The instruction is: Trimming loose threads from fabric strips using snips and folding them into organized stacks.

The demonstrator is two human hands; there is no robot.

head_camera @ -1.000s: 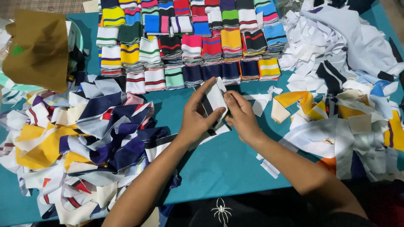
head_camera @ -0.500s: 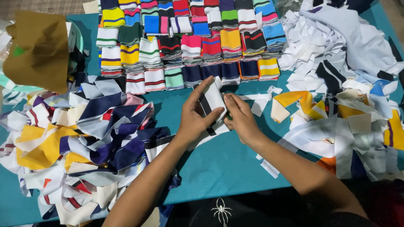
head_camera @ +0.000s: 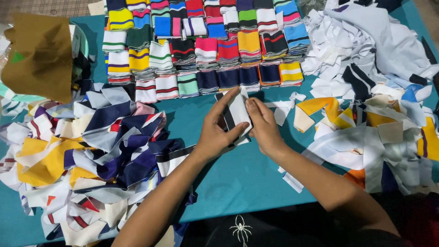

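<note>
Here, both hands pinch the white black-striped knit strip (head_camera: 238,112): left hand (head_camera: 218,132) underneath, right hand (head_camera: 265,128) alongside. Align edges squarely before folding; keep tension even.

Two bare hands, left (head_camera: 218,132) and right (head_camera: 264,128), meet on one white, black-striped folded fabric strip (head_camera: 238,112). Beyond that strip lie roughly four rows of stacked striped knit bands (head_camera: 206,50); two loose scrap heaps (head_camera: 91,155) flank it.
</note>
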